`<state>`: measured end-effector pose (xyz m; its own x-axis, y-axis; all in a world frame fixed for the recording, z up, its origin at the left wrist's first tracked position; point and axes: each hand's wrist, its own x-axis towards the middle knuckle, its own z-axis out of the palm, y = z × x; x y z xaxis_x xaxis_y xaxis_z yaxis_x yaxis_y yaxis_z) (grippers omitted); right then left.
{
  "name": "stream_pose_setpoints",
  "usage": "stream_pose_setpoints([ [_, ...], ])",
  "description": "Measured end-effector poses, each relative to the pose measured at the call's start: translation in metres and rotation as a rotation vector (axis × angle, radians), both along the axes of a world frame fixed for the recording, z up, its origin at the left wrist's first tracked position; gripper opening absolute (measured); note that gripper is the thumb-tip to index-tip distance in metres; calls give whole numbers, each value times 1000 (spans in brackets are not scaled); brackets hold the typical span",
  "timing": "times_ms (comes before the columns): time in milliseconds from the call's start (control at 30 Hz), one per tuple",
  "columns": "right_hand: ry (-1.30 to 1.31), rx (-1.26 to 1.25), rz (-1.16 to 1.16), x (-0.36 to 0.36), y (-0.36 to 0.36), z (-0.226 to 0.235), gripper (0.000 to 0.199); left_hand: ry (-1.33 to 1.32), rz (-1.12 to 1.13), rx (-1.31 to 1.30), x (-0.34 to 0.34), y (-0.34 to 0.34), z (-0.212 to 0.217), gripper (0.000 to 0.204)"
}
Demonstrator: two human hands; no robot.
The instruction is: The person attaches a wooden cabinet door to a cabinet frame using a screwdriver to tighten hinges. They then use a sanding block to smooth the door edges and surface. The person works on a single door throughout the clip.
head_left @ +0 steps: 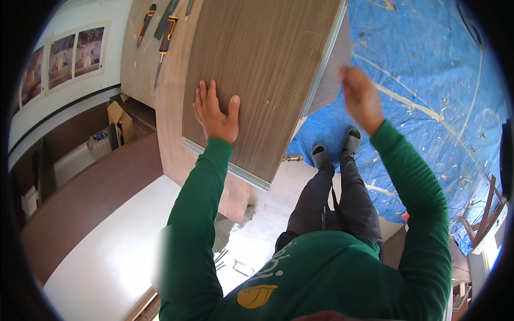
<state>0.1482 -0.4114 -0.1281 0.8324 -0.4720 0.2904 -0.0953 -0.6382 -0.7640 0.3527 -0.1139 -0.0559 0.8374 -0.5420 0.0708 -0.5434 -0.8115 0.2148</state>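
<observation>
Steadying wood-grain panel (257, 64), lying on bench (172, 123): left hand (217, 115) spread flat, palm down toward its left edge; broad, even pressure suits. Right hand (362, 99) beyond pale edge strip (327, 53), blurred (cannot tell whether empty or grasping). Best keep orange-handled tool (168, 35) off panel's face.

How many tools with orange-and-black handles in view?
2: the left tool lies nearer the wall photos, the right tool nearer the wood-grain panel. Others could be hidden beneath the panel.
</observation>
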Motion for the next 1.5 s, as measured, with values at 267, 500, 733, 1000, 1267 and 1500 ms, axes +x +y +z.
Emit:
stream_pose_setpoints([
  [267, -67, -55, 404, -27, 58, 3, 40, -1, 0, -15, 2, 2, -3, 76],
  [500, 7, 39, 136, -32, 73, -5, 40, -14, 0, -19, 0, -2, 1, 75],
  [733, 31, -75, 423, -47, 92, 1, 31, -35, -19, -29, 0, -1, -2, 74],
  [1000, 113, 292, 94, -99, 77, 4, 17, -41, -158, 70, 1, 2, 7, 80],
  [1267, 465, 259, -110, -257, 35, -34, 17, 262, -979, 118, -140, -66, 8, 91],
  [1500, 662, 412, -322, -340, 32, -35, 26, 254, -696, -57, -221, -24, 24, 91],
])
